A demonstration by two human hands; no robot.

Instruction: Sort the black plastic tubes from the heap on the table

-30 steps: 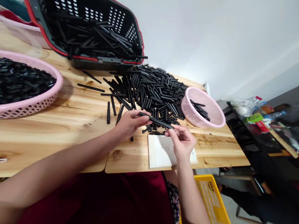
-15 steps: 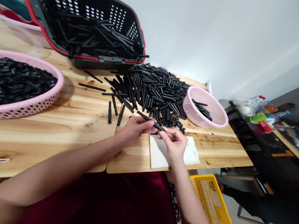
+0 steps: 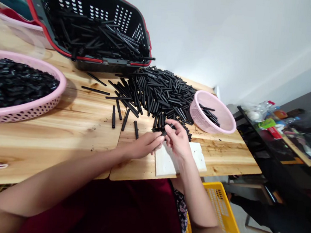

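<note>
My right hand (image 3: 178, 139) is closed, thumb and fingers pinching a slim black tube (image 3: 167, 131). Fingers of my left hand (image 3: 144, 145) are pressed together around the tube's lower left end, so much of it is hidden. Both hands hover over the near edge of a heap of short black tubes (image 3: 169, 92). Below the right hand, a white board (image 3: 195, 159) lies on the wooden table (image 3: 88, 124). Just left of the hands is a single black stick (image 3: 136, 129), with several more farther left.
A pink basket (image 3: 227, 118) holding a few black tubes stands at right. Behind, a tilted black basket with red trim (image 3: 119, 5) contains long black sticks. At left is a wide pink basket (image 3: 60, 86) full of shiny black pieces. A yellow crate (image 3: 225, 213) sits below the table.
The tube that pointed up and left between my hands now slants the other way and is mostly covered. My left hand has lowered, uncovering the stick beside it. My right hand has risen slightly.
</note>
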